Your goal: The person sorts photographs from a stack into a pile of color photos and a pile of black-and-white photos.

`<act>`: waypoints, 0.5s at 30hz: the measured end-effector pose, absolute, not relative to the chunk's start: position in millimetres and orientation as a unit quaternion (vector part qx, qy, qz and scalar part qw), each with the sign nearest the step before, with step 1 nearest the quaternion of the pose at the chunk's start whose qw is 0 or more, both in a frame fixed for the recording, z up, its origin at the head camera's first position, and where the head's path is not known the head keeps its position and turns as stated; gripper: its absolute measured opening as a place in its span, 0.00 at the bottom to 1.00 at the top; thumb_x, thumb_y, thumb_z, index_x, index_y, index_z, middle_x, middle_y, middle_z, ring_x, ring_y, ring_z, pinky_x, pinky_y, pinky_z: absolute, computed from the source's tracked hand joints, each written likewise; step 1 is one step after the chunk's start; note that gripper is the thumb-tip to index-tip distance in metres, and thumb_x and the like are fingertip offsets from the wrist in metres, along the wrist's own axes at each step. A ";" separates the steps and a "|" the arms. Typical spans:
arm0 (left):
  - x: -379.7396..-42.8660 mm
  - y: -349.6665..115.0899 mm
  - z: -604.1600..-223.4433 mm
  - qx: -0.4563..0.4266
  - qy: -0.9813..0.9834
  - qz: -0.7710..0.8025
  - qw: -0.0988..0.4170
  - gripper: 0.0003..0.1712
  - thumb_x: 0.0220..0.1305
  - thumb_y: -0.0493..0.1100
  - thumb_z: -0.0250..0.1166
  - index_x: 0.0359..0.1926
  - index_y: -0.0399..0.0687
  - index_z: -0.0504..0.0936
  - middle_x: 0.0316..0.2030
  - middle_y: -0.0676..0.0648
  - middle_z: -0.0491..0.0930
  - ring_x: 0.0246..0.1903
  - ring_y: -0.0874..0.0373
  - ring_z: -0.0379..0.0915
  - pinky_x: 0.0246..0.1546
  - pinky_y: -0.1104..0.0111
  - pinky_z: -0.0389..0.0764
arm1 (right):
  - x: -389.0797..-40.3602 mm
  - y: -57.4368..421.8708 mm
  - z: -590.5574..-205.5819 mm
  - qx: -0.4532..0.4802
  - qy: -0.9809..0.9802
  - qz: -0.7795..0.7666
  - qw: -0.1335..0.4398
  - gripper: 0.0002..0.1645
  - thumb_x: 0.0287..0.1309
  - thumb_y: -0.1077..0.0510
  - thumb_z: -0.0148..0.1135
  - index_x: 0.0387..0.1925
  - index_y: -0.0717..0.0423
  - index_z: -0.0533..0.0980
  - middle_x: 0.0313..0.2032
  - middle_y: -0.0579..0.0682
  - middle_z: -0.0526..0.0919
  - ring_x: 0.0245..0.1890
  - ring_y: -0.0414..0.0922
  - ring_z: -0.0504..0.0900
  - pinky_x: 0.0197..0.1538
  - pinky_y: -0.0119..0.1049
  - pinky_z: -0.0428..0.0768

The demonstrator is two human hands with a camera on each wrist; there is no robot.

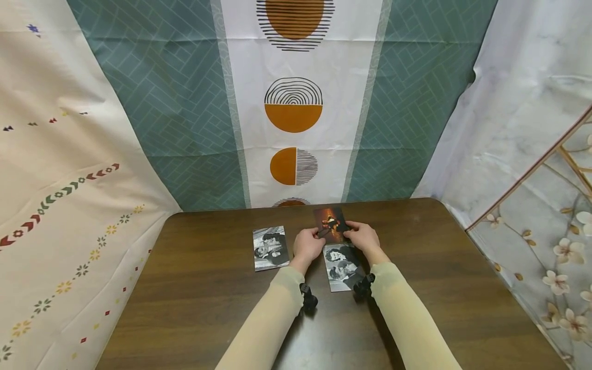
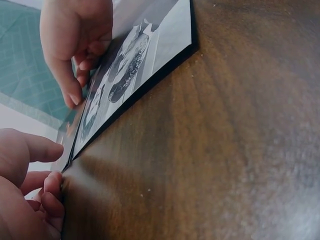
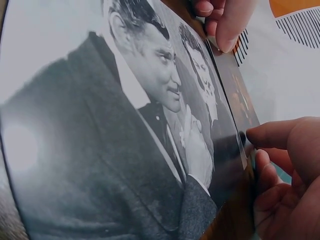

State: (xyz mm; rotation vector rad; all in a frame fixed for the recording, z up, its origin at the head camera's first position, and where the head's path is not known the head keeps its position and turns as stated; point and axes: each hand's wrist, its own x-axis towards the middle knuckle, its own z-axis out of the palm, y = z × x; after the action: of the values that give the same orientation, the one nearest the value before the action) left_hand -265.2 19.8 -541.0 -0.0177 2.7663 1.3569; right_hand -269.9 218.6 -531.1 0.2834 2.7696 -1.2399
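A dark picture card [image 1: 331, 222] with an orange-red glow and a figure on it is at the table's far side. My left hand [image 1: 308, 246] pinches its left edge between thumb and fingers. On the opposite edge my right hand [image 1: 364, 238] does the same. Directly below the card, its top edge meeting the card's lower edge, is a black-and-white photo [image 1: 339, 268] of two people. In the right wrist view this photo [image 3: 145, 145] fills much of the frame, with the card seen edge-on beyond it.
Another black-and-white photo [image 1: 270, 248] lies flat to the left of my left hand. Everything rests on a brown wooden table [image 1: 199, 298]. A patterned cloth [image 1: 194, 128] hangs behind the far edge, with more cloths at both sides. Each wrist carries a small black camera.
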 end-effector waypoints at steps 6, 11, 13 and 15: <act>-266.8 20.5 -541.3 -0.003 0.900 0.434 0.028 0.28 0.67 0.44 0.71 0.68 0.45 0.84 0.35 0.54 0.84 0.36 0.56 0.79 0.40 0.60 0.78 | -268.4 219.1 -530.9 0.092 0.910 -0.403 0.039 0.32 0.71 0.51 0.65 0.74 0.51 0.76 0.50 0.57 0.87 0.47 0.55 0.80 0.49 0.47 0.73; -267.5 20.6 -542.0 0.002 0.903 0.428 0.036 0.29 0.67 0.44 0.71 0.69 0.45 0.83 0.34 0.54 0.84 0.35 0.56 0.78 0.40 0.60 0.78 | -266.0 219.4 -532.6 0.095 0.908 -0.406 0.041 0.32 0.72 0.51 0.64 0.74 0.51 0.76 0.50 0.55 0.86 0.47 0.55 0.79 0.49 0.46 0.73; -267.5 20.2 -541.1 0.006 0.904 0.425 0.042 0.30 0.67 0.45 0.72 0.69 0.45 0.83 0.32 0.54 0.84 0.34 0.56 0.78 0.39 0.60 0.78 | -265.7 219.2 -532.7 0.096 0.907 -0.409 0.044 0.32 0.72 0.52 0.64 0.74 0.51 0.76 0.52 0.57 0.85 0.48 0.56 0.79 0.50 0.48 0.74; -267.6 19.6 -539.5 0.009 0.906 0.421 0.048 0.32 0.67 0.46 0.74 0.70 0.45 0.82 0.32 0.55 0.83 0.34 0.57 0.77 0.40 0.60 0.78 | -266.0 219.0 -532.4 0.094 0.909 -0.405 0.043 0.32 0.72 0.52 0.64 0.74 0.51 0.75 0.54 0.58 0.85 0.50 0.56 0.79 0.52 0.50 0.74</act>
State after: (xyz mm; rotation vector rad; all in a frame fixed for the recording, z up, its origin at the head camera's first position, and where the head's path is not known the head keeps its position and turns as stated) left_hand -267.6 19.6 -539.5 0.0275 2.7609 1.2846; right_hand -266.0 219.0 -532.4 0.2887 2.7793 -1.2378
